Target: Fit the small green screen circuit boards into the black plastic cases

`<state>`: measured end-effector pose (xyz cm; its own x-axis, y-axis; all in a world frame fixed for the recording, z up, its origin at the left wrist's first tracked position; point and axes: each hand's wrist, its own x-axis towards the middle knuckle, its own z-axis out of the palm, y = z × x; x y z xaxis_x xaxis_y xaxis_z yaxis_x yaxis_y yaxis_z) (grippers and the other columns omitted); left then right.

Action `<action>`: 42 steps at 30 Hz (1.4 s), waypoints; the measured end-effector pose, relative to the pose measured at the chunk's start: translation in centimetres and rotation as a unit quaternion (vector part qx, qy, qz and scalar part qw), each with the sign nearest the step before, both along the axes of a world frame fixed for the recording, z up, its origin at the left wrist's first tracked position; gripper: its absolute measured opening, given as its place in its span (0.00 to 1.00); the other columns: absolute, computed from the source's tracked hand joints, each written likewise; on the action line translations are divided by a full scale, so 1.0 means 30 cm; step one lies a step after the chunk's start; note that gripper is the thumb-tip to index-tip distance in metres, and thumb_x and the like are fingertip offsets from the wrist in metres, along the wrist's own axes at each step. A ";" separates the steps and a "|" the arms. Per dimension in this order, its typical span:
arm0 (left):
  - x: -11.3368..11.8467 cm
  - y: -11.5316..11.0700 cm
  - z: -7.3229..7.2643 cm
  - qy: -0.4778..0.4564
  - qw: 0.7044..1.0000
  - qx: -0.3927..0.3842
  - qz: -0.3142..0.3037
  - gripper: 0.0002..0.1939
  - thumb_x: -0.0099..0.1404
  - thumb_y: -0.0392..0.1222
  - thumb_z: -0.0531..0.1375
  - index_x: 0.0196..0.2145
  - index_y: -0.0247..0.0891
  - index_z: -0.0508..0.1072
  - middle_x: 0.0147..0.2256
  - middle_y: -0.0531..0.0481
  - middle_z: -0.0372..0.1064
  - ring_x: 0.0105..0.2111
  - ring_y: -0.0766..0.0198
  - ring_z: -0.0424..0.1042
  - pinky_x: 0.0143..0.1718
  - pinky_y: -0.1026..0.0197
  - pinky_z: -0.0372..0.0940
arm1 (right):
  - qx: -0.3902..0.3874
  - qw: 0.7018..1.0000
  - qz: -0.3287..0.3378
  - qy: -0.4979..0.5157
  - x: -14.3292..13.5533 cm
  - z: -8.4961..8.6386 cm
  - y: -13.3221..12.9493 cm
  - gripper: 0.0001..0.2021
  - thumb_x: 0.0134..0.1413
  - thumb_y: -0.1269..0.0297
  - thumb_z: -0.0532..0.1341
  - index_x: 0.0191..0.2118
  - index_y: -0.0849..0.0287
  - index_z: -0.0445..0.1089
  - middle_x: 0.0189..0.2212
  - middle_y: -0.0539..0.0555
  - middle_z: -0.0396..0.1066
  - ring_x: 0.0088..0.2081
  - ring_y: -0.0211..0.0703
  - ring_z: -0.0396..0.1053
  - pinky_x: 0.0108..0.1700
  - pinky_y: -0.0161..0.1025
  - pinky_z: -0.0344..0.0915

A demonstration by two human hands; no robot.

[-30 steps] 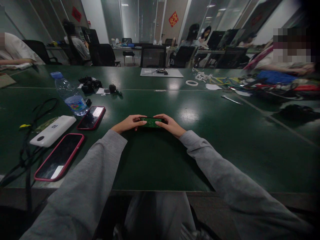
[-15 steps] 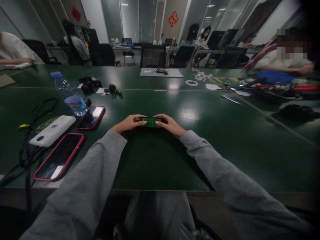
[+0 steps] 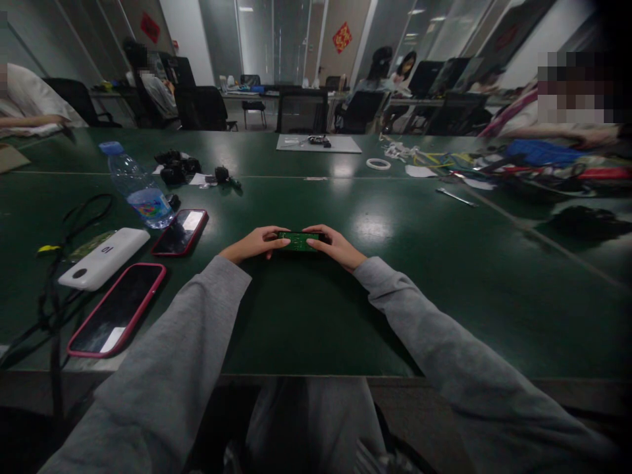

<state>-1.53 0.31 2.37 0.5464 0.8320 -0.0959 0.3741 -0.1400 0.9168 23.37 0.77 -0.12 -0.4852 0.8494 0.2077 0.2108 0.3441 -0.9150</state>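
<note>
Small green printed circuit board pinched flat by its short ends, left hand and right hand fingertips closed on it; held right of the red-cased phone, low over the dark green table, seemingly for inspection.

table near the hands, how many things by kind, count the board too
Phones with red cases: 2, the near one and the far one
White power bank: 1
Water bottle: 1
Green circuit board, held between left hand and right hand: 1
Total: 5
</note>
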 end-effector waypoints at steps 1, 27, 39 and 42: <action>0.001 0.000 0.000 -0.003 1.000 -0.001 -0.001 0.32 0.59 0.54 0.60 0.56 0.36 0.61 0.40 0.43 0.67 0.22 0.73 0.64 0.24 0.65 0.59 | -0.002 1.000 0.001 0.002 -0.001 0.000 0.000 0.19 0.53 0.53 0.61 0.50 0.54 0.66 0.48 0.54 0.66 0.49 0.46 0.64 0.53 0.50 0.61; -0.002 0.014 -0.026 -0.024 1.000 -0.014 0.005 0.32 0.56 0.51 0.64 0.54 0.36 0.63 0.41 0.42 0.67 0.22 0.76 0.61 0.20 0.69 0.55 | -0.017 1.000 0.006 0.016 0.003 -0.003 0.005 0.20 0.51 0.55 0.63 0.49 0.54 0.66 0.49 0.54 0.65 0.51 0.47 0.63 0.56 0.51 0.59; -0.003 0.007 -0.020 -0.009 1.000 0.013 0.010 0.30 0.58 0.52 0.61 0.55 0.39 0.64 0.45 0.40 0.67 0.20 0.76 0.60 0.20 0.68 0.55 | -0.014 0.999 0.011 0.034 0.001 -0.003 0.005 0.19 0.51 0.56 0.63 0.49 0.55 0.67 0.48 0.54 0.66 0.51 0.47 0.64 0.55 0.51 0.60; -0.003 0.016 -0.027 -0.018 0.999 0.036 0.011 0.28 0.58 0.51 0.62 0.54 0.38 0.66 0.49 0.41 0.67 0.32 0.68 0.69 0.30 0.64 0.63 | -0.009 1.000 0.010 0.024 0.002 -0.004 0.006 0.20 0.51 0.55 0.63 0.49 0.55 0.66 0.49 0.55 0.65 0.51 0.47 0.63 0.56 0.52 0.59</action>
